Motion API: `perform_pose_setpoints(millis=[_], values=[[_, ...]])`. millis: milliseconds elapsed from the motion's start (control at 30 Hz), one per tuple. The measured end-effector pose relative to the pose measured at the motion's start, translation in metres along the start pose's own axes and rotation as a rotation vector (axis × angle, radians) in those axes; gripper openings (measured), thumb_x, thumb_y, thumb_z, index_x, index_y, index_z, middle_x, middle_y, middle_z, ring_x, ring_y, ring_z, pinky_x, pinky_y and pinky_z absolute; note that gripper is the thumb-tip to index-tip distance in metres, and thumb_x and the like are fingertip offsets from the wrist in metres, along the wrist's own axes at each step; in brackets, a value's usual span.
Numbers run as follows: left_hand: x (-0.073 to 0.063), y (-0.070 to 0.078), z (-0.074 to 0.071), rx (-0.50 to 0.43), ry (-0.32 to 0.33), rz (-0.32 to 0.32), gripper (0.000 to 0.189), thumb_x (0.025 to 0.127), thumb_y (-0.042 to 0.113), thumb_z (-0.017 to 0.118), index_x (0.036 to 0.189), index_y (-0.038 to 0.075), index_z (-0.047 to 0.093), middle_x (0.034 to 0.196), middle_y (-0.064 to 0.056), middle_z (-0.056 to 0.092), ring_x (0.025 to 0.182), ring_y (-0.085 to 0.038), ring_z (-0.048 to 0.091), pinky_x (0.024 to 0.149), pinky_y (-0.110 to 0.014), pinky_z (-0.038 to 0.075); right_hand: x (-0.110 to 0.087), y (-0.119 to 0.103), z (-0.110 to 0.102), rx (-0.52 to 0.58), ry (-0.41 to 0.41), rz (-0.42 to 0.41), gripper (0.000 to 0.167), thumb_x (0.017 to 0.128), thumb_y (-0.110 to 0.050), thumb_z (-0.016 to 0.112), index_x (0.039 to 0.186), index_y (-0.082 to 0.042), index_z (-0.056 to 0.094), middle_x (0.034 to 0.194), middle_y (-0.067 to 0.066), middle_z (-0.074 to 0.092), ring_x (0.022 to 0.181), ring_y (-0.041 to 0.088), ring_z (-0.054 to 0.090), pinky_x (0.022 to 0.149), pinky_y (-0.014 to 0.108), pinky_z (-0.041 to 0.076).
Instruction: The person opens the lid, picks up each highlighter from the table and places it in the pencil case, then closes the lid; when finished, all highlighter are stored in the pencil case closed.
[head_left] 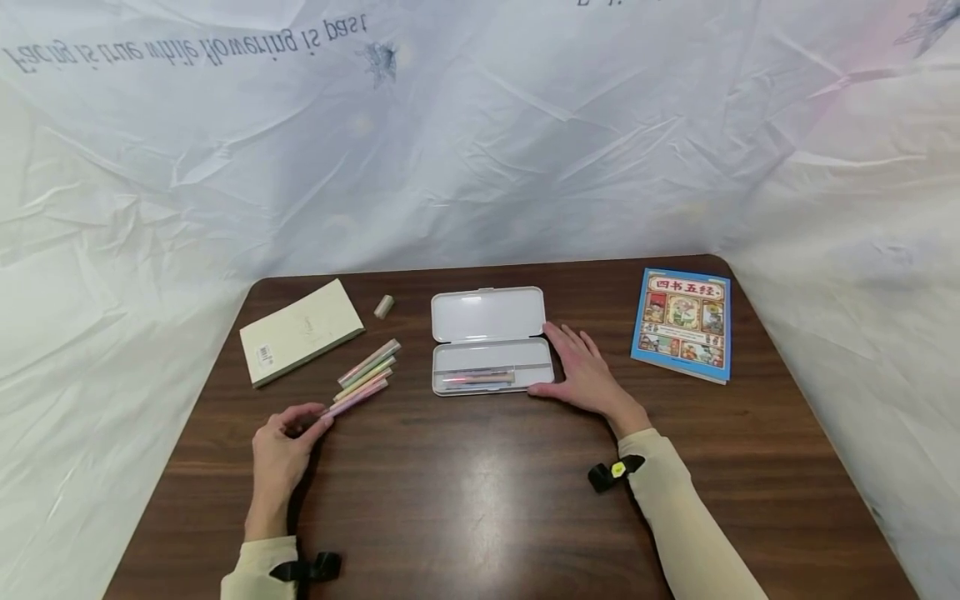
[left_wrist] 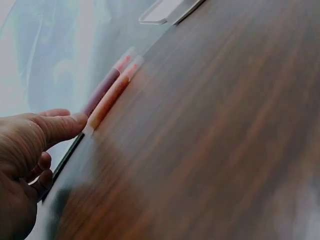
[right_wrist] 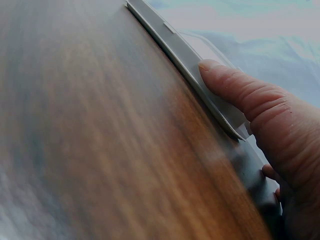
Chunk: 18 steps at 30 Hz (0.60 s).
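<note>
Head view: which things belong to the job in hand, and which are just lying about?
Likely in the job:
- pens, one pinched by the left hand
- open case, touched by the right hand, with pens inside

Apparently just lying about:
- cream book
- blue book
- small block, though its role is unclear

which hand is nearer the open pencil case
Right. The right hand touches the pencil case at its right end; the left hand is off to its left, pinching a pen.
</note>
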<state>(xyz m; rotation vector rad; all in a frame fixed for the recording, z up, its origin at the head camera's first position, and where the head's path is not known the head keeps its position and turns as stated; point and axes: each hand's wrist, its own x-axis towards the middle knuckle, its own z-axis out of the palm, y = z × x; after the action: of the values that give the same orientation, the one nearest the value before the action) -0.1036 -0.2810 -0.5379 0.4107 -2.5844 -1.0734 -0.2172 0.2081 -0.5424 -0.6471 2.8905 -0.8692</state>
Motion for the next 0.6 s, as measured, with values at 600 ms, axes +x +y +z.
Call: perform_pose_setpoints(millis=[600], values=[[0.026,0.05,0.032,-0.096,-0.112,0.269,0.019,0.085,0.018,0.091,0.102,0.016,0.083,0.083,-0.007,0.06,0.074,-0.017,0.048,0.066,-0.028,0.037,-0.001,-0.009,-0.001,0.005,-0.001,0.001,0.114,0.084,-0.06,0.082,0.169,-0.011,0.023,0.172,0.013,0.029,0.159,0.04,0.021,0.127,0.06,0.006]])
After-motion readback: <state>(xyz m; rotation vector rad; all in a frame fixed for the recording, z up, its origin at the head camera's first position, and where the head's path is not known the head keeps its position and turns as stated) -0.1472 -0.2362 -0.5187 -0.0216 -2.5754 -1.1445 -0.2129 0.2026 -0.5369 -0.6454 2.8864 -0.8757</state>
